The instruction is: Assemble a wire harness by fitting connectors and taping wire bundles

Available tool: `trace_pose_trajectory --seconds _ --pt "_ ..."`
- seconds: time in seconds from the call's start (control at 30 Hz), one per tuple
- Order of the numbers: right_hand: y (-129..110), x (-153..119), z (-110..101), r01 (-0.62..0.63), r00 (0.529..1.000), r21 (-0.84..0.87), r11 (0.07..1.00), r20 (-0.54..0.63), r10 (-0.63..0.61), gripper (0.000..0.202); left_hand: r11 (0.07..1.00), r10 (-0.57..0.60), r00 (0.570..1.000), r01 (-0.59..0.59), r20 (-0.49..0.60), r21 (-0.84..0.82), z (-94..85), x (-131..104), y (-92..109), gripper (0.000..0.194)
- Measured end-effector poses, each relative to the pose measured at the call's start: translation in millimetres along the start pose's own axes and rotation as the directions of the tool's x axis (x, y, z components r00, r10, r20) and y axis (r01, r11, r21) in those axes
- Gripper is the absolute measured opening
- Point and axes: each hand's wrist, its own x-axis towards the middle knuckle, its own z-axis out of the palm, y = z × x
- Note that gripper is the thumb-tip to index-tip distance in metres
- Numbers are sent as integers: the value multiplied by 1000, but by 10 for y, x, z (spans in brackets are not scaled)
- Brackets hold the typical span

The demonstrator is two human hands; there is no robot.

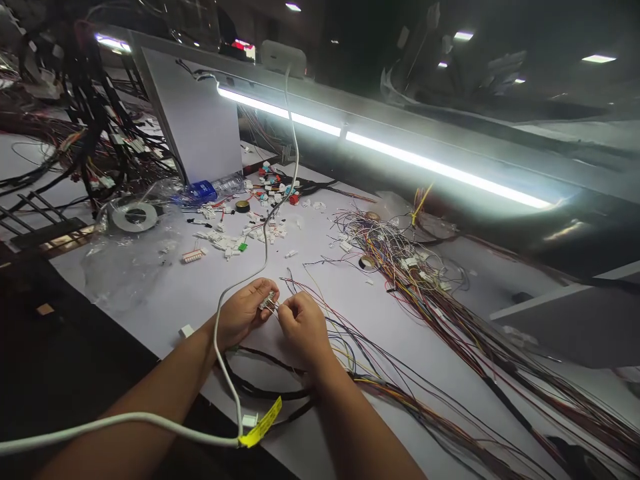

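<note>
Near the front of the white table, my left hand [249, 308] is closed on a small white connector housing [267, 300], held between thumb and fingers. My right hand [304, 325] is right beside it, thumb and forefinger pinched on a thin wire [277, 306] at the connector's face. Whether the wire's tip sits inside the housing is too small to tell. Loose wires [345, 327] fan out past my right hand. A black-sleeved cable [265, 390] curves on the table under both hands. A white cord [219, 320] hangs in front of my left wrist.
Loose white connectors [225, 243] lie scattered beyond my hands. A large wire bundle [425, 293] runs along the right. At left are a clear plastic bag [120, 267] and a tape roll [134, 217]. A lit tube lamp [440, 167] spans the back. A yellow tag [262, 424] hangs on the cord.
</note>
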Motion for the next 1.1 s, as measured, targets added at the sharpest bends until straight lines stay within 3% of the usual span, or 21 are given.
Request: trace_pose_trajectory --seconds 0.23,0.63,0.83,1.1 --pt "-11 -30 5 43 996 44 998 -77 -40 14 994 64 998 -62 -26 95 8 6 -57 27" --pt "29 -39 50 46 999 -6 999 3 -46 7 994 55 997 -50 -51 94 22 24 -95 27" --pt "62 -42 74 78 994 -75 994 -65 -83 6 993 60 998 -57 -25 102 29 31 -97 26" --pt "100 -66 137 88 995 -87 992 -49 -92 6 974 27 1000 -28 5 226 7 35 -134 31"
